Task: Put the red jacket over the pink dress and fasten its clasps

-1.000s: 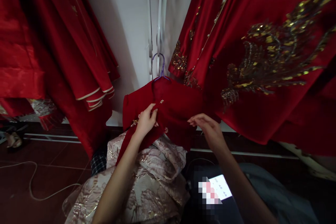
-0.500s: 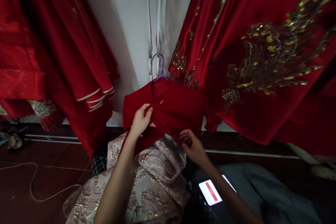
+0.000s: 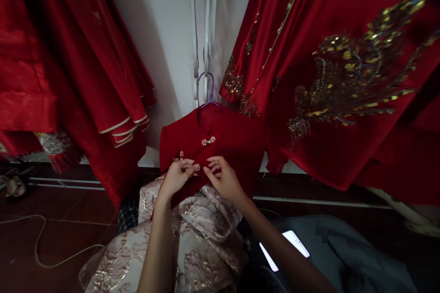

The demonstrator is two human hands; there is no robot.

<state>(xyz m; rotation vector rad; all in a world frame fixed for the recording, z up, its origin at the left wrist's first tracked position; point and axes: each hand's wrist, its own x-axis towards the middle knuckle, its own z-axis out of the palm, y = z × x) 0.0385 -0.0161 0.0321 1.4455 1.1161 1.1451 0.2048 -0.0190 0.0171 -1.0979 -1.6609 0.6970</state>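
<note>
A small red garment (image 3: 233, 139) hangs on a purple hanger (image 3: 208, 91) in front of the white wall. A gold and pearl clasp (image 3: 208, 140) sits fastened on its chest. My left hand (image 3: 178, 175) and my right hand (image 3: 223, 176) meet just below it, fingertips pinched together on the garment's front edge at a second clasp. Both hands are closed on the fabric. A pale pink and gold brocade skirt (image 3: 202, 238) lies bunched under my forearms.
Red satin robes (image 3: 85, 64) hang at the left, and a large red gown with gold embroidery (image 3: 343, 78) hangs at the right. A lit phone (image 3: 288, 247) rests on grey cloth at the lower right. A white cable (image 3: 41, 247) trails over the dark red floor.
The garment's front flap has been folded across and now lies flat with the top clasp showing. My right hand moved up and left from the hem to meet my left hand.
</note>
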